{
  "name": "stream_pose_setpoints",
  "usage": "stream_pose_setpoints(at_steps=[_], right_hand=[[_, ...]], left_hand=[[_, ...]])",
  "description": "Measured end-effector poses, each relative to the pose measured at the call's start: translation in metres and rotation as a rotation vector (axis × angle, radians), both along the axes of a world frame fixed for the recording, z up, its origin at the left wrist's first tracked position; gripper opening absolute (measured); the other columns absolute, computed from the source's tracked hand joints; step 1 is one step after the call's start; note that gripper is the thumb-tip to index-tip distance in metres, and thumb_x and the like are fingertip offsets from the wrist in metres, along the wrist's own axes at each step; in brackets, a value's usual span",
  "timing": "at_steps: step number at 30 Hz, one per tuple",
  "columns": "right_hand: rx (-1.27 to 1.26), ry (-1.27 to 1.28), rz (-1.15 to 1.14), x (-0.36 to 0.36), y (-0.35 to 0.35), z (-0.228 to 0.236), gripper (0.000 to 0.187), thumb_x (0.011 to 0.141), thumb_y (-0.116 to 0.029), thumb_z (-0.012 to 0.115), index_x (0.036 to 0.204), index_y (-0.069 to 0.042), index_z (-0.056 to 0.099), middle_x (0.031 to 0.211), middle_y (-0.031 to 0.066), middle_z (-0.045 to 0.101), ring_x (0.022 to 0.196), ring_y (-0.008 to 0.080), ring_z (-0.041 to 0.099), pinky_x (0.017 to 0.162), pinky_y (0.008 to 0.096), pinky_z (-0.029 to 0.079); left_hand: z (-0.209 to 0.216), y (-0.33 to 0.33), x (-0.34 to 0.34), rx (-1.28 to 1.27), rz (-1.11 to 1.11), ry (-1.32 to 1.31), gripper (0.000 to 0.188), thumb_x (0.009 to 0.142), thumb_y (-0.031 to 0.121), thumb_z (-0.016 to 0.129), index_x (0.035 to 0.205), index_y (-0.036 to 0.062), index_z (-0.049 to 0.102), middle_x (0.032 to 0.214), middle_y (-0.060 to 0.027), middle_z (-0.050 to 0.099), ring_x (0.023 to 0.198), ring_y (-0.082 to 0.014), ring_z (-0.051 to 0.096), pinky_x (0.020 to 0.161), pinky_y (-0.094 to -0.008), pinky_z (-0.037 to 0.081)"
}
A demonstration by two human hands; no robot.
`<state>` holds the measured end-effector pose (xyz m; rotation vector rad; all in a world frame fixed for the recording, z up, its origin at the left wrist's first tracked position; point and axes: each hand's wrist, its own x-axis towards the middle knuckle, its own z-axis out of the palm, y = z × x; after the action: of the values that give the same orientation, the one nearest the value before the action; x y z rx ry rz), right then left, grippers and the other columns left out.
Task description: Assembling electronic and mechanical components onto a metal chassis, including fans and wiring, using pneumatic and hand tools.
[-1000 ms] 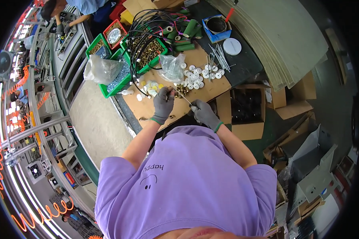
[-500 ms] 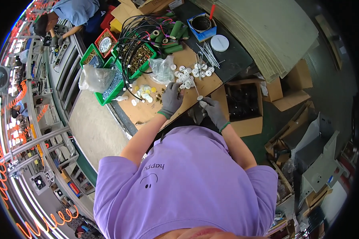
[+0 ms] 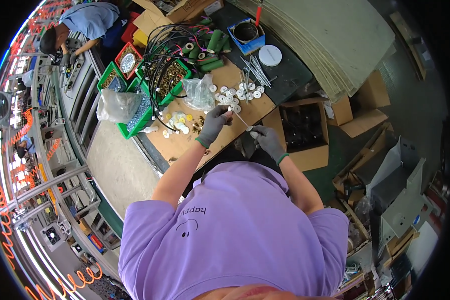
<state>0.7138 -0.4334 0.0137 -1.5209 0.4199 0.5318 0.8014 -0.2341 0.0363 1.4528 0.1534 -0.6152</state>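
My right hand [image 3: 268, 141], in a grey glove, is closed on the near end of a thin metal rod [image 3: 241, 120]. A white disc [image 3: 249, 128] sits on that end, against my fingertips. The rod slants up and left toward my gloved left hand [image 3: 214, 124]. The left fingers are pinched together at the rod's far end, with a small white piece [image 3: 230, 108] at their tips; its exact kind is too small to tell. Just beyond lie several loose white discs [image 3: 232, 95] on the cardboard sheet [image 3: 257, 105]. Small brass parts [image 3: 198, 123] and white and yellow pieces [image 3: 177, 121] lie left of my left hand.
Green bins [image 3: 157, 95] of small metal parts stand at the left, under black cables [image 3: 157, 45]. A clear plastic bag [image 3: 199, 92], metal rods [image 3: 256, 70], green cylinders [image 3: 215, 41] and a blue box [image 3: 252, 45] lie farther back. An open carton [image 3: 305, 154] stands right; a co-worker [image 3: 90, 22] bends far left.
My left hand has moved up and slightly right to the rod's far end, now with a small white piece at its fingertips. My right hand still holds the rod's disc end. The view has shifted slightly.
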Motion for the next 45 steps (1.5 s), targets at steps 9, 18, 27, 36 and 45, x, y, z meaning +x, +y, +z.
stream_pose_setpoints(at_steps=[9,18,27,36,45], right_hand=[[-0.159,-0.244,0.09,0.01,0.003,0.009,0.021,0.081,-0.009,0.061,0.101,-0.003,0.064,0.075,0.0088,0.063,0.058,0.0164,0.056,0.058,0.0273,0.047],[-0.087,-0.405,0.029,0.039,0.007,0.054,0.033,0.082,-0.006,0.06,0.115,-0.004,0.057,0.079,0.0091,0.061,0.067,0.0127,0.057,0.063,0.0266,0.048],[0.211,-0.25,-0.193,0.034,-0.017,0.042,0.026,0.084,-0.006,0.057,0.109,0.001,0.058,0.086,0.0023,0.062,0.073,0.0078,0.057,0.064,0.0216,0.046],[0.111,-0.312,-0.186,0.025,-0.008,0.037,0.028,0.086,-0.007,0.054,0.113,0.002,0.055,0.084,0.003,0.06,0.066,0.0079,0.056,0.058,0.0229,0.047],[0.1,-0.391,-0.102,0.059,0.0,0.074,0.025,0.086,-0.008,0.056,0.11,0.0,0.058,0.076,0.0008,0.057,0.061,0.0063,0.052,0.055,0.0215,0.045]], left_hand=[[0.02,0.005,0.006,-0.262,0.065,0.233,0.026,0.088,0.02,0.059,0.102,-0.0018,0.057,0.085,-0.0048,0.058,0.071,-0.0125,0.057,0.067,-0.0295,0.052],[0.049,-0.014,0.012,0.092,-0.485,-0.074,0.035,0.084,0.034,0.063,0.092,0.0001,0.061,0.074,-0.0025,0.058,0.067,-0.0098,0.055,0.062,-0.0235,0.045],[0.054,0.005,0.158,1.381,-0.194,-1.17,0.026,0.079,0.03,0.059,0.098,0.0118,0.058,0.094,-0.0102,0.056,0.087,-0.0299,0.055,0.072,-0.0437,0.043],[0.012,-0.01,0.201,1.645,-0.606,-0.984,0.017,0.076,0.02,0.053,0.085,0.0173,0.067,0.082,-0.0072,0.065,0.085,-0.0267,0.061,0.083,-0.0496,0.036],[0.101,0.063,0.191,1.174,-0.296,-1.163,0.012,0.078,0.022,0.059,0.085,0.0149,0.066,0.083,-0.0054,0.063,0.084,-0.0284,0.059,0.074,-0.0426,0.045]])
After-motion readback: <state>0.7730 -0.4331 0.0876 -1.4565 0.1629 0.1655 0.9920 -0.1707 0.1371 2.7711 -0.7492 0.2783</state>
